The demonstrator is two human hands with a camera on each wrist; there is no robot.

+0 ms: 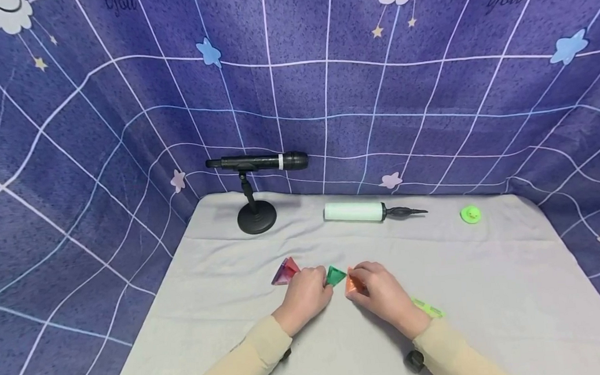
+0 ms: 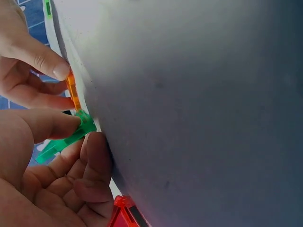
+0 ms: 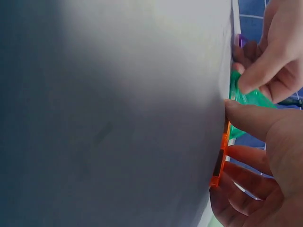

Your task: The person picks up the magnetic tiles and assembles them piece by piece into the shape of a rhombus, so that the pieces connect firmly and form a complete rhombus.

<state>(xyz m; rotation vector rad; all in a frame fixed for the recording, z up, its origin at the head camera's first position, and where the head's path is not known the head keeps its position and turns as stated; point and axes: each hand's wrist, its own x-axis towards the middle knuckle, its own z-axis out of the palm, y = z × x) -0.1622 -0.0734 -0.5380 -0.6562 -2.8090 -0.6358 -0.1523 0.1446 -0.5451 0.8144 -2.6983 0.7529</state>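
My left hand pinches a green translucent triangular tile between thumb and curled fingers. To its right, my right hand grips an orange translucent tile by its edges, fingers bent along one side. The orange tile's near end meets or almost touches the green tile's corner in the left wrist view; whether they are joined I cannot tell. Left of my left hand, a red and purple triangular piece stands on the cloth, partly hidden by that hand. A light green tile lies partly behind my right wrist.
At the back left a black microphone sits on a round-based stand. A pale green hand pump with a black nozzle lies at the back middle. A small round green toy is farther right. Patterned curtain surrounds the cloth-covered table.
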